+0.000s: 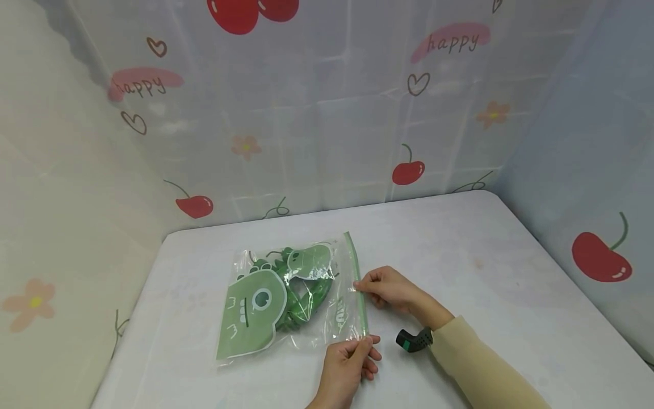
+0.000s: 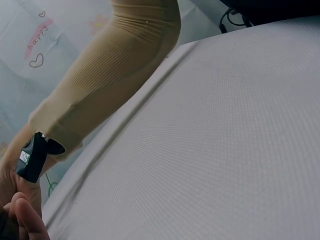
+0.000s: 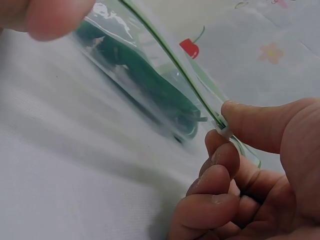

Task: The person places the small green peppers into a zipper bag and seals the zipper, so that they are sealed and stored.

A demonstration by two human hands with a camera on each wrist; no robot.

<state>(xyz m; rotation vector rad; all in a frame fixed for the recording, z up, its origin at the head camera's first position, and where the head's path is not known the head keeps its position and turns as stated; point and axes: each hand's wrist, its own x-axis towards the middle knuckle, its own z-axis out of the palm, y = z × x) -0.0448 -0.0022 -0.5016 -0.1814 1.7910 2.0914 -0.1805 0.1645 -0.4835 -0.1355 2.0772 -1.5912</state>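
Note:
A clear zip bag [image 1: 327, 332] with a green-edged opening lies flat on the table, its opening to the right. Green cartoon faces show on its left and upper parts. Inside is a curved, shiny green plastic thing [image 1: 319, 295] whose kind I cannot tell. My right hand [image 1: 390, 288] pinches the small white slider [image 3: 226, 132] on the zip between thumb and index finger, partway along the edge. At the near end of that edge, my left hand [image 1: 343, 366] pinches the bag's corner between thumb and fingers. The left wrist view shows only some fingertips [image 2: 31, 215] low at left.
A white cloth covers the table [image 1: 449, 238]. Printed curtains [image 1: 327, 125] with cherries and hearts hang behind and at both sides. A black wrist camera [image 1: 414, 339] sits by the right sleeve [image 1: 475, 363]. Dark cables [image 2: 234, 19] show at the top of the left wrist view.

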